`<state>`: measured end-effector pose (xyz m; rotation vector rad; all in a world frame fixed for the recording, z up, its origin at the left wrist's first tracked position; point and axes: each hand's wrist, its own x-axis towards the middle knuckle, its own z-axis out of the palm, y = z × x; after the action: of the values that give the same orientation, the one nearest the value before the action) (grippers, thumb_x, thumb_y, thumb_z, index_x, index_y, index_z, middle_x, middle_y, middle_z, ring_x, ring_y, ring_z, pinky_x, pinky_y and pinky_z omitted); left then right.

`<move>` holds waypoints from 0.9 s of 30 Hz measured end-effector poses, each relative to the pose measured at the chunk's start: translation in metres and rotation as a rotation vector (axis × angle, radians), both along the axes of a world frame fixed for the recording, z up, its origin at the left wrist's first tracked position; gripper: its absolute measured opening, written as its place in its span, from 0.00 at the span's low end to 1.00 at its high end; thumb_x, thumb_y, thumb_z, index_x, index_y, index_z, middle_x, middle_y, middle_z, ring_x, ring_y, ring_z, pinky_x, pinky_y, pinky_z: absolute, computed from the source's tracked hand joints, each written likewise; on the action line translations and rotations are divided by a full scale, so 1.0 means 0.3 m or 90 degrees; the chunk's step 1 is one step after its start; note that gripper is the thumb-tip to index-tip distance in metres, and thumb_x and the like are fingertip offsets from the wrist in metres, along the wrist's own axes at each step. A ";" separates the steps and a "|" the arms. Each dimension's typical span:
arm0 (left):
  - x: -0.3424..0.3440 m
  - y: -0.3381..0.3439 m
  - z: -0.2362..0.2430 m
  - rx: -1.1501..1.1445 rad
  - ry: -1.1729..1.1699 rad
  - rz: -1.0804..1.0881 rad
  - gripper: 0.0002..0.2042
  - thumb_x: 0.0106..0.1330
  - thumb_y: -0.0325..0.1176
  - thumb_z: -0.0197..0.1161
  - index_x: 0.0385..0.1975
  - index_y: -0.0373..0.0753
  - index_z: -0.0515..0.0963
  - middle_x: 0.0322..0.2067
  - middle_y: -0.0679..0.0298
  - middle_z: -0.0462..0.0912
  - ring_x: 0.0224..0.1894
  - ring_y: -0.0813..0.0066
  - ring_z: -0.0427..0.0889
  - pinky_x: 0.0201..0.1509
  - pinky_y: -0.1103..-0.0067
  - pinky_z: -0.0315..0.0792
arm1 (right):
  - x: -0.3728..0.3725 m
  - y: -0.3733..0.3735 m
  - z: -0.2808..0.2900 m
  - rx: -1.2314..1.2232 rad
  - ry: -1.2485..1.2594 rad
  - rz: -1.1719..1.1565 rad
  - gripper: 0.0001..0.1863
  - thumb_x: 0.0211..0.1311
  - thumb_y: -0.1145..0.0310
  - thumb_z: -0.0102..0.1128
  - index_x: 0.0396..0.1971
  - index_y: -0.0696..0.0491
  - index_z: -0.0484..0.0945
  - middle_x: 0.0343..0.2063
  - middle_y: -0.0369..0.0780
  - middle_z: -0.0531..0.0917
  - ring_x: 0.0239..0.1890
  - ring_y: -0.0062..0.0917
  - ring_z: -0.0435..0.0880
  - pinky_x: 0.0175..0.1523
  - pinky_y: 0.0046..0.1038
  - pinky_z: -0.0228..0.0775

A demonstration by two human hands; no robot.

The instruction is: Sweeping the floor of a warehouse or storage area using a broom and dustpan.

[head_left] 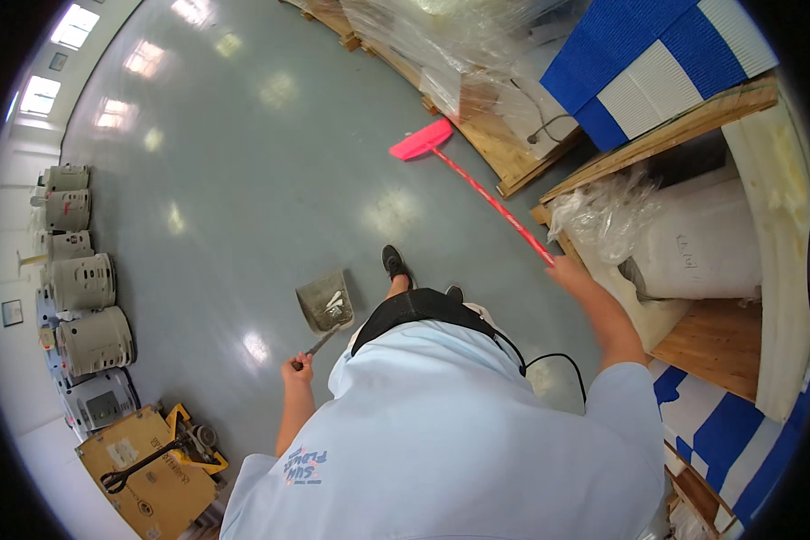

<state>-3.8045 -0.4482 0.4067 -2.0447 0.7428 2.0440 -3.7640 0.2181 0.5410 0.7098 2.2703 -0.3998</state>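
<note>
We seem mid-sweep: fingers of our left hand (298,366) clamp the dustpan (314,295), those of our right hand (567,273) the broom (492,202); next likely calls for sweeping panward.

Blue lettering (304,467) on the pale shirt (459,423), dark marks (686,251) on a white package (720,229), dark print (157,494) on a brown box (144,508)
</note>
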 end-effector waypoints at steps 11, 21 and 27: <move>-0.132 0.034 0.036 0.013 -0.001 -0.016 0.08 0.52 0.26 0.40 0.22 0.25 0.60 0.23 0.53 0.65 0.30 0.58 0.68 0.23 0.86 0.74 | -0.329 -0.429 -0.190 -0.004 0.035 0.000 0.15 0.42 0.61 0.50 0.28 0.58 0.71 0.27 0.47 0.74 0.30 0.37 0.73 0.36 0.33 0.64; -0.134 0.075 0.120 0.019 0.025 0.070 0.08 0.51 0.24 0.41 0.18 0.23 0.60 0.17 0.54 0.64 0.29 0.56 0.69 0.25 0.83 0.74 | 0.151 -0.369 -0.054 -0.001 0.025 0.026 0.18 0.44 0.56 0.48 0.22 0.59 0.70 0.21 0.50 0.74 0.26 0.41 0.73 0.30 0.36 0.63; -0.075 0.052 0.077 0.031 0.022 0.141 0.07 0.50 0.23 0.42 0.16 0.23 0.60 0.16 0.54 0.63 0.22 0.61 0.68 0.24 0.83 0.74 | 0.274 -0.394 0.054 0.034 -0.135 0.012 0.17 0.46 0.58 0.46 0.25 0.59 0.68 0.25 0.49 0.73 0.29 0.42 0.72 0.34 0.37 0.62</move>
<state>-3.8271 -0.4325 0.4297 -2.1543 0.4847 2.1923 -3.6817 0.0999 0.5573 0.7224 2.0926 -0.2429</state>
